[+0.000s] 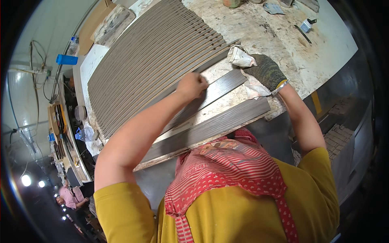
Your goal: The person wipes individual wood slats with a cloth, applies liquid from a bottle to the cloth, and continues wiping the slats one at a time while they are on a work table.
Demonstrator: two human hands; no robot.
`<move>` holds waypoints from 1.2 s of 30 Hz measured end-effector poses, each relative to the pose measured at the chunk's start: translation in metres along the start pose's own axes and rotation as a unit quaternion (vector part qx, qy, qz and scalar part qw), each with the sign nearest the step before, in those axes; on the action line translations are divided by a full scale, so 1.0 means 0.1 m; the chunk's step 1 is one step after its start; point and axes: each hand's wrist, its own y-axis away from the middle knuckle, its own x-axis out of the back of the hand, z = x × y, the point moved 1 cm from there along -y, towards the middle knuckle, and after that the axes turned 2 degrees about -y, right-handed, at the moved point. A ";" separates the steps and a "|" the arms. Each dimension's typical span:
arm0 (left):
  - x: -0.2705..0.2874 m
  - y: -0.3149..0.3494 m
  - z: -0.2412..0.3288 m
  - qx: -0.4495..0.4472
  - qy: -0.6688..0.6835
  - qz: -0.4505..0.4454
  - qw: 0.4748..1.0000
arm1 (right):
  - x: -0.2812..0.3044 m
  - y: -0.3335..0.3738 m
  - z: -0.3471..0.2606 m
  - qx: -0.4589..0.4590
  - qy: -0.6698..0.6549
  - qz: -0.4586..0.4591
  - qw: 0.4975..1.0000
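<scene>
The left hand (pixel 192 85) is reaching forward on a nearly straight bare arm, its fingers curled into a loose fist and pressing down on a grey wood-grain strip (pixel 214 91) that is lying flat on the bench (pixel 259 32). The right hand (pixel 265 71), in a dark knitted glove, is stretching out with the elbow bent, its fingers closing around a crumpled white rag (pixel 242 57) at the far end of that same strip. A second grey strip (pixel 219 123) is lying just beside it, nearer the bench edge. Beyond, a wide row of grey strips (pixel 150 56) is standing packed together. A small white bottle with a dark cap (pixel 307 25) is sitting well apart, and a blue cylinder (pixel 67 60) is lying at the far left.
</scene>
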 end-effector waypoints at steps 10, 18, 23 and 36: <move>-0.13 -0.19 0.26 -0.015 0.027 -0.002 1.000 | -0.09 0.03 0.06 0.123 0.102 0.048 0.986; 0.00 -0.11 -0.05 0.007 0.080 -0.059 0.995 | -0.13 0.02 0.15 0.065 0.030 0.052 0.996; -0.25 -0.10 0.13 -0.091 0.105 0.038 0.990 | -0.09 0.02 0.03 0.274 0.189 0.135 0.933; -0.25 1.03 -1.28 -0.151 -0.310 0.175 0.922 | -1.12 0.15 -1.45 0.219 0.219 -0.061 0.949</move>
